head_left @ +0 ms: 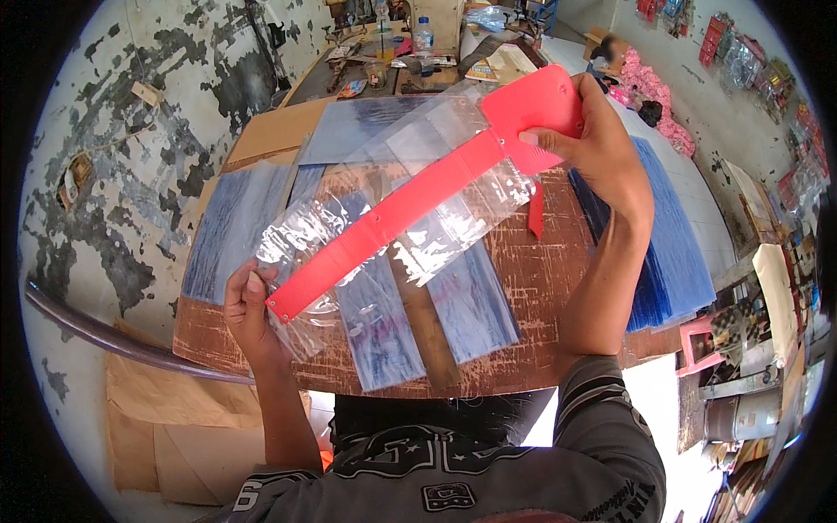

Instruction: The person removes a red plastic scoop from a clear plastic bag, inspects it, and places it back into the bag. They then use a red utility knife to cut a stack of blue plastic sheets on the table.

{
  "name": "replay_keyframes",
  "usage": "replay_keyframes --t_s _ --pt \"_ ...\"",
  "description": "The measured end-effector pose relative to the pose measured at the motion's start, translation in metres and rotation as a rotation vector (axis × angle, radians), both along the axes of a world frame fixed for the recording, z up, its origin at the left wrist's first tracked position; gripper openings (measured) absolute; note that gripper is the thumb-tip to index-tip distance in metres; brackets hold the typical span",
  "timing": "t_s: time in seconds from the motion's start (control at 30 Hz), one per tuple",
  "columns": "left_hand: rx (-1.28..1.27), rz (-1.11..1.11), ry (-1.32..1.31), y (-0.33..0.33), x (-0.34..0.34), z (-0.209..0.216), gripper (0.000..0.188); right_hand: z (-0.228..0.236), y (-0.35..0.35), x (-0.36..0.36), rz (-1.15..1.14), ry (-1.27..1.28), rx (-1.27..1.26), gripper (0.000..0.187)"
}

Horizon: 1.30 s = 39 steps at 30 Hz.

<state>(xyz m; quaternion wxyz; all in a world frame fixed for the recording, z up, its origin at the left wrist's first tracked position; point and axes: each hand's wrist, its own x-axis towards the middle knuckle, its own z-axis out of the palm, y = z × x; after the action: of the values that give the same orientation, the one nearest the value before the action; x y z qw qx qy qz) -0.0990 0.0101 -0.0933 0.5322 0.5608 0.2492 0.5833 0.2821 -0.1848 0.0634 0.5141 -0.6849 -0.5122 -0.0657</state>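
Held up at a slant above the brown worktop (540, 288) is a clear plastic sheet piece (445, 235) with a long red strip (375, 228) running along it. The strip widens into a red panel (523, 109) with a rounded corner at its upper right end. My right hand (606, 144) is closed on that panel, thumb on the front face. Lower left, my left hand (248, 309) pinches the clear plastic beside the strip's narrow end. Small fasteners show along the strip. Under the piece, bluish plastic sheets (379, 336) lie on the worktop, partly hidden. A small red scrap (535, 212) lies near my right wrist.
A stack of blue plastic sheets (667, 235) covers the right side, and more sheets (231, 213) lie at left. Farther back stand a water bottle (424, 37) and a glass jar (376, 74). A metal rail (131, 349) curves past the left edge. Another person (649, 96) sits at far right.
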Motion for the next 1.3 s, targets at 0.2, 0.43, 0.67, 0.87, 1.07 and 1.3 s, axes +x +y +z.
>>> replay_keyframes --t_s 0.2,0.43,0.67,0.87,1.07,1.3 --pt "0.023 0.005 0.002 0.003 0.0 0.003 0.039 -0.008 0.001 0.007 0.028 -0.083 -0.048 0.048" --pt "-0.007 -0.008 -0.021 -0.002 0.004 0.007 0.038 -0.014 0.008 0.014 0.093 0.013 -0.025 0.05" --pt "-0.012 -0.046 -0.053 -0.001 0.002 0.004 0.038 -0.014 0.011 0.017 0.008 0.017 -0.09 0.044" --pt "-0.024 -0.018 -0.027 0.005 -0.003 -0.002 0.041 -0.007 0.009 0.014 -0.012 0.017 -0.148 0.038" --pt "-0.039 -0.016 -0.033 0.007 -0.003 -0.003 0.042 -0.009 0.008 0.024 -0.026 0.027 -0.104 0.038" --pt "-0.125 -0.071 -0.03 0.01 0.003 -0.002 0.034 -0.005 0.004 0.016 0.112 0.209 0.025 0.039"
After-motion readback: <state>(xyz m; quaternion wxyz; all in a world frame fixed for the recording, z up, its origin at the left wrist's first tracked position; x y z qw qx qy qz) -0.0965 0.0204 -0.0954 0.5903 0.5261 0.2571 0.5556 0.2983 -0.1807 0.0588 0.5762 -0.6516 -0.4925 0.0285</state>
